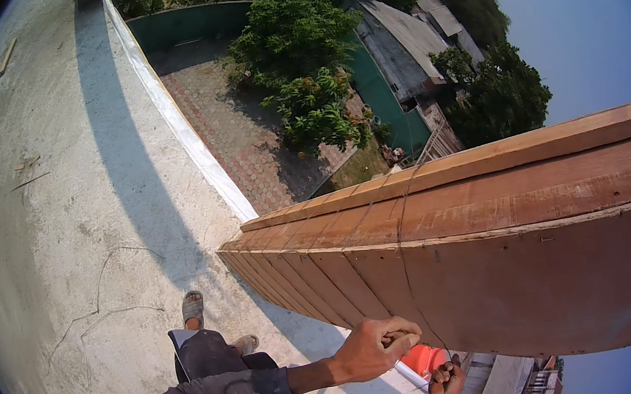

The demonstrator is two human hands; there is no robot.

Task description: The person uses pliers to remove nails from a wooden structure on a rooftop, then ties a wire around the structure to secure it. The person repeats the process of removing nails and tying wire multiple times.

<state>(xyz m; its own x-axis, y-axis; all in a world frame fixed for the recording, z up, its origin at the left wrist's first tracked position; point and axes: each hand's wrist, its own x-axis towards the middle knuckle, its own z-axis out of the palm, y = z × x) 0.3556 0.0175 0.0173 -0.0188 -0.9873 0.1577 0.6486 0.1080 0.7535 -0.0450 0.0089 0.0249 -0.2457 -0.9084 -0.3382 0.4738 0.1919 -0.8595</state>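
Note:
A tall plywood form (pixel 538 270) with wooden battens (pixel 458 167) along its edge stands at my right. Several thin wires are wrapped across it at intervals. The nearest wire (pixel 403 257) runs over the batten and down the plywood face to my right hand (pixel 446 380), whose fingers are pinched round its lower end. My left hand (pixel 379 346) is just left of that wire, close to the plywood, with its fingers curled closed. What they hold, if anything, is hidden.
I stand on a pale concrete slab (pixel 84 231) with loose wire (pixel 98 313) and wood scraps (pixel 7 57) on it. Beyond its white edge (pixel 184 135) lies a lower paved yard (pixel 227 120) with trees (pixel 299 32). An orange-red thing (pixel 424 360) shows behind my hands.

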